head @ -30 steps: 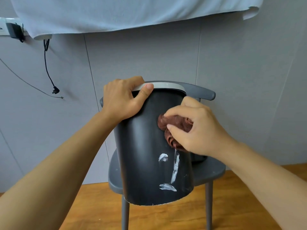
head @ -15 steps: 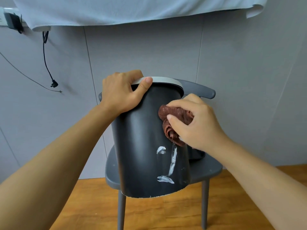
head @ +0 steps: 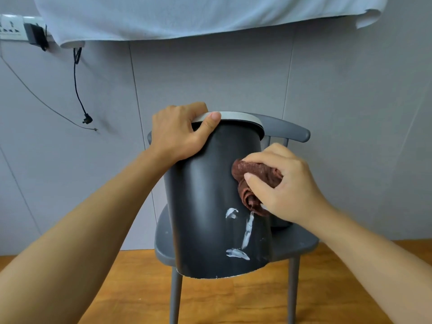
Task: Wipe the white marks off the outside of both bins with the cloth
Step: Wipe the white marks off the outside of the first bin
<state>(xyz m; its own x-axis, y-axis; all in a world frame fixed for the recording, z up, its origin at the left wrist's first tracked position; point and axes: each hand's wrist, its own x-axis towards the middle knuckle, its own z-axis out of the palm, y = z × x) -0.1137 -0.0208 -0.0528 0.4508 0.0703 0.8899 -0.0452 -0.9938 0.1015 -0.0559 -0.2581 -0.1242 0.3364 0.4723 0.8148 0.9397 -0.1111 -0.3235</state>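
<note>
A dark grey bin (head: pixel 205 197) with a pale rim is held up in front of a chair, tilted toward me. My left hand (head: pixel 180 134) grips its rim at the upper left, thumb over the edge. My right hand (head: pixel 285 185) presses a bunched brown cloth (head: pixel 252 181) against the bin's right side. Below the cloth are three white marks (head: pixel 246 232): a small patch, a long vertical streak and a smear near the bottom. A second dark bin (head: pixel 280 223) stands on the chair seat, mostly hidden behind my right hand.
A grey chair (head: pixel 297 242) stands behind the bin against a grey panelled wall. A white sheet (head: pixel 187 17) hangs along the top. A power strip with a plug (head: pixel 35 33) and a dangling black cable (head: pixel 79 90) are at the upper left. The floor (head: pixel 233 300) is wood.
My right hand with the cloth has slid slightly right and down on the bin's side. The bin and left hand stay about where they were; the white marks look unchanged.
</note>
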